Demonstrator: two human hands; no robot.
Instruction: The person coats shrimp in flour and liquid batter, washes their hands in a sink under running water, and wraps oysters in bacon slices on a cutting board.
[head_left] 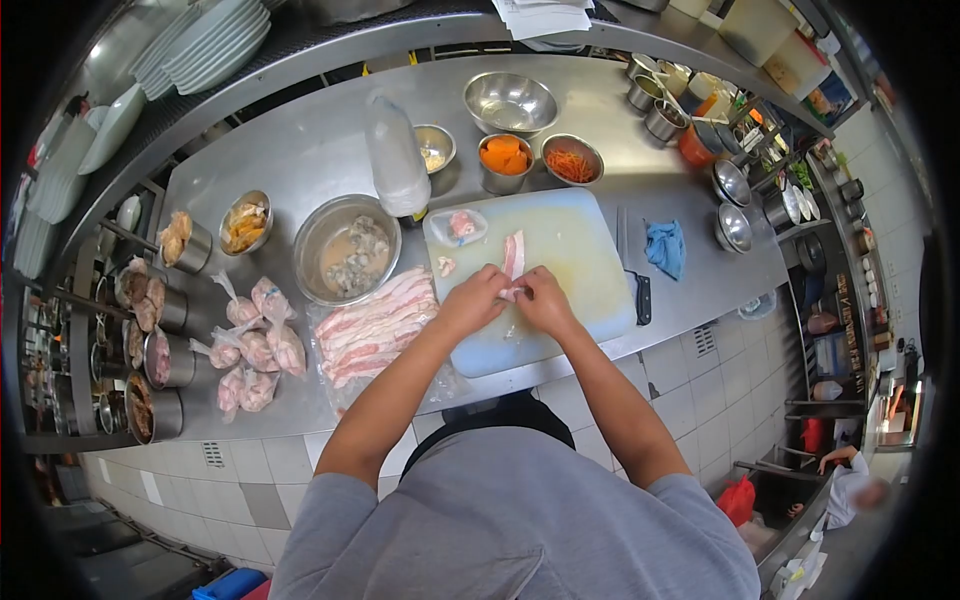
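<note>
A bacon strip [514,254] lies lengthwise on the white cutting board [590,270]. My left hand [474,302] and my right hand [546,302] both pinch its near end, where the meat looks folded or rolled between the fingertips. To the left, several bacon slices [375,325] are spread on a plastic sheet, partly under my left forearm. A small clear tray [458,227] with pink meat pieces sits on the board's far left corner. Small meat scraps [446,265] lie just below it. A bowl of shellfish-like pieces in liquid [345,250] stands beyond the bacon slices.
A knife [642,298] and a blue cloth [665,249] lie right of the board. Behind it stand a plastic bottle [397,160], an empty bowl [510,103], and bowls of orange slices [505,156] and shreds [568,167]. Tied bags [257,350] lie left. Another person [852,490] is far right.
</note>
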